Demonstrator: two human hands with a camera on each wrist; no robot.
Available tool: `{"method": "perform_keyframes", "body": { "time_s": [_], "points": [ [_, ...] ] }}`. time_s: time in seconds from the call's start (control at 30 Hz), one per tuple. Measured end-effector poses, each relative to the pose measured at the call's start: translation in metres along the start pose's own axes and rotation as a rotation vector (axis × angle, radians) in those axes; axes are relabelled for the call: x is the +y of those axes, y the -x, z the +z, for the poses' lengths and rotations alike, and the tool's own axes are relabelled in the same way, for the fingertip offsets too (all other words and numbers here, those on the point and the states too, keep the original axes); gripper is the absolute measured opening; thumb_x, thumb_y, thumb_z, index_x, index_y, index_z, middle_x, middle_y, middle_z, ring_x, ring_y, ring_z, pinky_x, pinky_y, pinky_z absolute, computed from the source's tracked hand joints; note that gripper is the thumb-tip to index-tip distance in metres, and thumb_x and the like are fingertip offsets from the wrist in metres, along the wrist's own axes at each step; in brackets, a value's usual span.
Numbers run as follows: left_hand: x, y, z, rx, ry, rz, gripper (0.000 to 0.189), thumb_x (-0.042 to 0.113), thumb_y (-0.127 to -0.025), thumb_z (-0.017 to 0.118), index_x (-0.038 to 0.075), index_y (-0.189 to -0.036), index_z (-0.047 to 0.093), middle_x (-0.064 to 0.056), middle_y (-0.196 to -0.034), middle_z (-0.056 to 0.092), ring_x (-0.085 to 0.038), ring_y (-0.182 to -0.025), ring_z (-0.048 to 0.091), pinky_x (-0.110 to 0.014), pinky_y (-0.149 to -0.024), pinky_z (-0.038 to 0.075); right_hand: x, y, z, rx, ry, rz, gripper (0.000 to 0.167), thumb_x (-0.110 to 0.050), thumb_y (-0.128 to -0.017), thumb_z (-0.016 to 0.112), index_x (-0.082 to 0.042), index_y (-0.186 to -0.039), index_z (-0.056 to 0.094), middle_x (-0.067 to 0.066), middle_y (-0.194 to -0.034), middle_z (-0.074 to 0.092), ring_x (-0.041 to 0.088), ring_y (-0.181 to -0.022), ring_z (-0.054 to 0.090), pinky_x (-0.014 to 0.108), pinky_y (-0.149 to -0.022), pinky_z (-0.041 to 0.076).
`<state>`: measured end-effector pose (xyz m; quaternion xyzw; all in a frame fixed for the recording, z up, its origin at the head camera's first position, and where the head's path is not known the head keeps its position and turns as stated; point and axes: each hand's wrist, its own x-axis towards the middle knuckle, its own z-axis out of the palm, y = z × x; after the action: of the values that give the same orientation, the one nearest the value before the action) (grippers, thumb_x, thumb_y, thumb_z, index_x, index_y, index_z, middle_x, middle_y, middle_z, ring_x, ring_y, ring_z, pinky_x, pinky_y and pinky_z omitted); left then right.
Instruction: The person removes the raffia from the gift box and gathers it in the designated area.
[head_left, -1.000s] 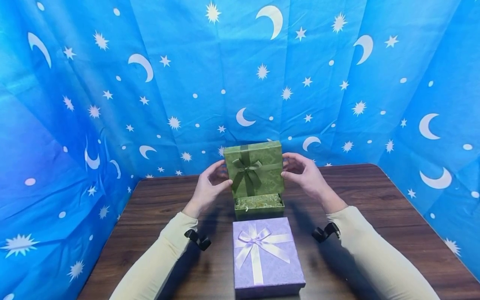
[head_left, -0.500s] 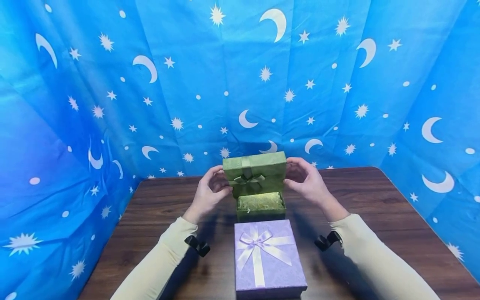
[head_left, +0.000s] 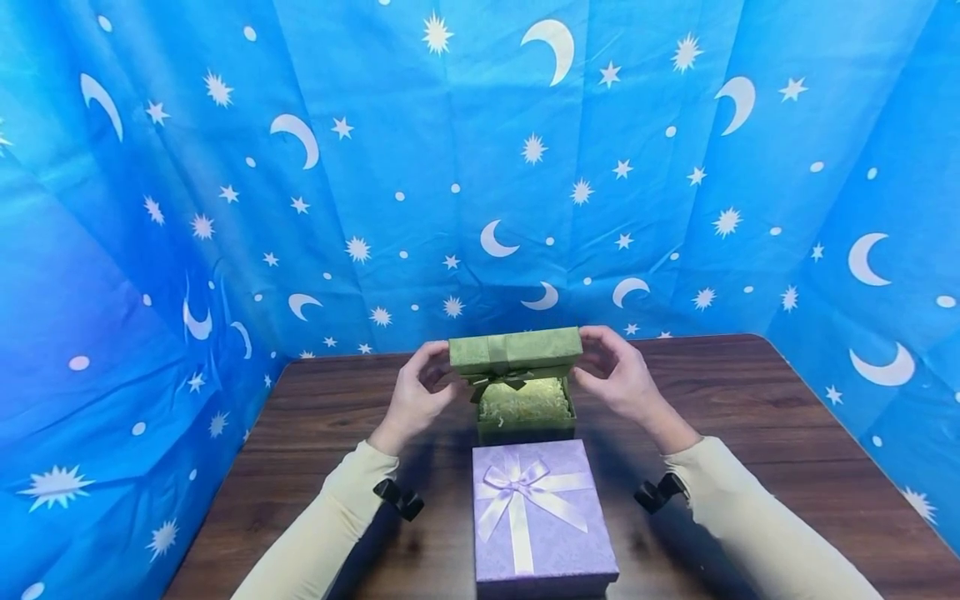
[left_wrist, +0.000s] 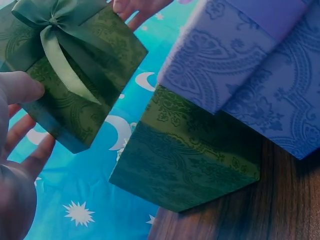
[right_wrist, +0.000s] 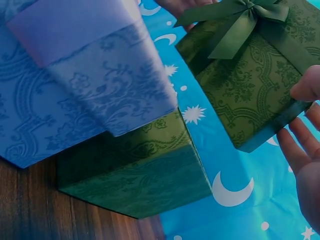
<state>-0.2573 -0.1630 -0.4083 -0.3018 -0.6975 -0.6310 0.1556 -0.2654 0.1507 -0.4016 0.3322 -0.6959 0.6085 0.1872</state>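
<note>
Between my two hands is a green patterned gift-box lid [head_left: 517, 350] with a dark green ribbon bow. It is tilted over the back of an uncovered green box [head_left: 525, 430], which holds pale yellow-green shredded filler [head_left: 525, 403]. My left hand [head_left: 417, 392] grips the lid's left side, thumb on the ribbon face and fingers along the side wall, as the left wrist view shows. On the opposite side my right hand [head_left: 621, 377] pinches the lid the same way. A lilac gift box [head_left: 543, 525] with a pale ribbon bow stands shut in front of the green one.
All of it is on a dark wood-grain table [head_left: 322, 417]. A blue cloth [head_left: 420, 150] with moons and stars hangs behind and on both sides. A black band device sits at each wrist.
Both hands have lowered the lid and tipped it, so its side wall now faces me rather than its bow. More of the filler shows. The lilac box stays put on the table.
</note>
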Motion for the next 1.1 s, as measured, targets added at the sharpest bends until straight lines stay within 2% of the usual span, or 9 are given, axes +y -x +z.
{"method": "perform_keyframes", "body": {
  "time_s": [0.13,0.2,0.3,0.43,0.53,0.63,0.77,0.9,1.1],
  "points": [
    [0.008,-0.001,0.004,-0.002,-0.009,0.094,0.05,-0.028,-0.072,0.065,-0.015,-0.118,0.051,-0.016,-0.119,0.055,-0.014,-0.11,0.06,-0.038,-0.097,0.053,0.002,0.0,0.0,0.007,0.01,-0.062,0.053,0.031,-0.067,0.062,0.014,-0.117,0.053,-0.003,-0.114,0.059,0.006,-0.105,0.06,0.021,-0.092,0.053],
    [0.013,-0.002,0.005,-0.013,-0.019,0.153,0.048,-0.029,-0.07,0.065,-0.016,-0.114,0.052,-0.024,-0.116,0.054,-0.015,-0.111,0.059,-0.04,-0.098,0.052,0.002,0.0,0.0,0.005,0.007,-0.092,0.053,0.032,-0.066,0.061,0.013,-0.116,0.054,0.002,-0.115,0.057,0.008,-0.107,0.059,0.023,-0.094,0.053],
    [0.02,-0.002,0.006,-0.027,-0.061,0.226,0.047,-0.03,-0.068,0.065,-0.016,-0.112,0.053,-0.03,-0.113,0.053,-0.027,-0.11,0.058,-0.04,-0.099,0.052,0.003,0.001,0.0,-0.001,-0.024,-0.154,0.056,0.035,-0.062,0.058,0.016,-0.114,0.053,0.013,-0.116,0.056,0.013,-0.111,0.058,0.025,-0.098,0.051],
    [0.022,-0.002,0.007,-0.041,-0.095,0.325,0.049,-0.029,-0.065,0.068,-0.018,-0.11,0.053,-0.032,-0.11,0.053,-0.045,-0.105,0.053,-0.036,-0.1,0.051,-0.003,0.003,0.002,-0.014,-0.03,-0.288,0.057,0.035,-0.054,0.057,0.022,-0.109,0.052,0.028,-0.112,0.054,0.018,-0.114,0.055,0.024,-0.102,0.047],
    [0.023,-0.003,0.007,-0.049,-0.1,0.401,0.049,-0.029,-0.062,0.068,-0.019,-0.107,0.052,-0.034,-0.108,0.052,-0.045,-0.103,0.053,-0.033,-0.101,0.05,-0.011,0.002,0.003,-0.026,-0.021,-0.382,0.049,0.027,-0.057,0.064,0.025,-0.105,0.051,0.035,-0.106,0.051,0.021,-0.114,0.054,0.023,-0.103,0.046],
    [0.019,-0.004,0.008,-0.048,-0.127,0.473,0.048,-0.029,-0.059,0.069,-0.018,-0.104,0.054,-0.035,-0.105,0.053,-0.042,-0.103,0.054,-0.03,-0.101,0.05,-0.018,0.0,0.004,-0.032,-0.022,-0.44,0.039,0.01,-0.075,0.074,0.026,-0.101,0.05,0.036,-0.104,0.05,0.025,-0.111,0.055,0.024,-0.103,0.047],
    [0.006,-0.006,0.006,-0.033,-0.223,0.562,0.043,-0.021,-0.061,0.072,-0.011,-0.1,0.059,-0.031,-0.103,0.056,-0.04,-0.101,0.056,-0.029,-0.1,0.049,-0.019,-0.002,0.005,-0.024,-0.004,-0.501,0.045,-0.014,-0.086,0.073,0.024,-0.098,0.051,0.031,-0.107,0.054,0.032,-0.107,0.055,0.025,-0.102,0.048],
    [-0.004,-0.007,0.003,-0.032,-0.289,0.62,0.039,-0.011,-0.064,0.075,-0.004,-0.1,0.062,-0.026,-0.104,0.06,-0.036,-0.102,0.058,-0.031,-0.1,0.049,-0.015,-0.001,0.003,-0.013,0.011,-0.541,0.043,-0.016,-0.087,0.072,0.022,-0.095,0.053,0.03,-0.106,0.056,0.033,-0.104,0.055,0.026,-0.102,0.047],
    [-0.002,-0.009,0.004,-0.053,-0.311,0.698,0.04,-0.011,-0.062,0.075,-0.005,-0.099,0.062,-0.023,-0.107,0.059,-0.039,-0.102,0.056,-0.039,-0.1,0.049,-0.017,-0.004,0.002,-0.015,0.053,-0.665,0.031,0.002,-0.076,0.074,0.02,-0.092,0.054,0.034,-0.097,0.055,0.037,-0.099,0.054,0.03,-0.098,0.048]
  ]
}}
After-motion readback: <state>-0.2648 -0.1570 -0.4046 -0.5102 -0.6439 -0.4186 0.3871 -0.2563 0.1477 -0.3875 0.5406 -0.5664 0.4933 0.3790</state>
